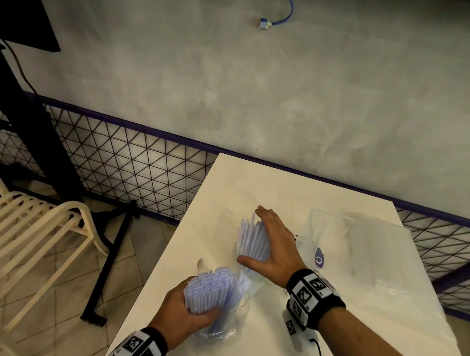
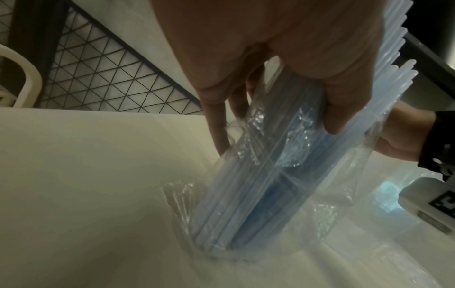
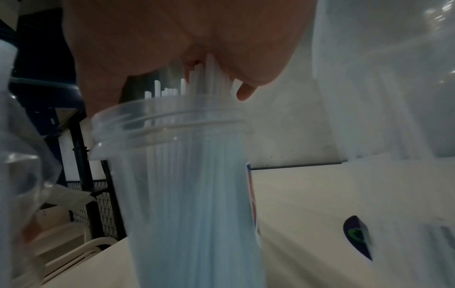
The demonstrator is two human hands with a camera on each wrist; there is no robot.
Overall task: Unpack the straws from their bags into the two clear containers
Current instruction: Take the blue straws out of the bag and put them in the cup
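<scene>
Near the table's front edge my left hand (image 1: 193,308) grips a bundle of pale blue straws (image 1: 210,287) that stands upright, its lower part still inside a crinkled clear bag (image 2: 302,204). Further back, a clear container (image 3: 177,175) with a threaded rim stands on the table, packed with straws (image 1: 252,240) that stick out above the rim. My right hand (image 1: 266,238) lies over their tops with straight fingers and the thumb spread out. In the head view the container's wall is hard to make out under that hand.
A large clear bag (image 1: 360,245) with a blue and green logo (image 1: 319,258) lies on the white table (image 1: 255,178) to the right of my right hand. A cream slatted chair (image 1: 32,223) stands left of the table. A wire-mesh railing (image 1: 121,159) runs behind.
</scene>
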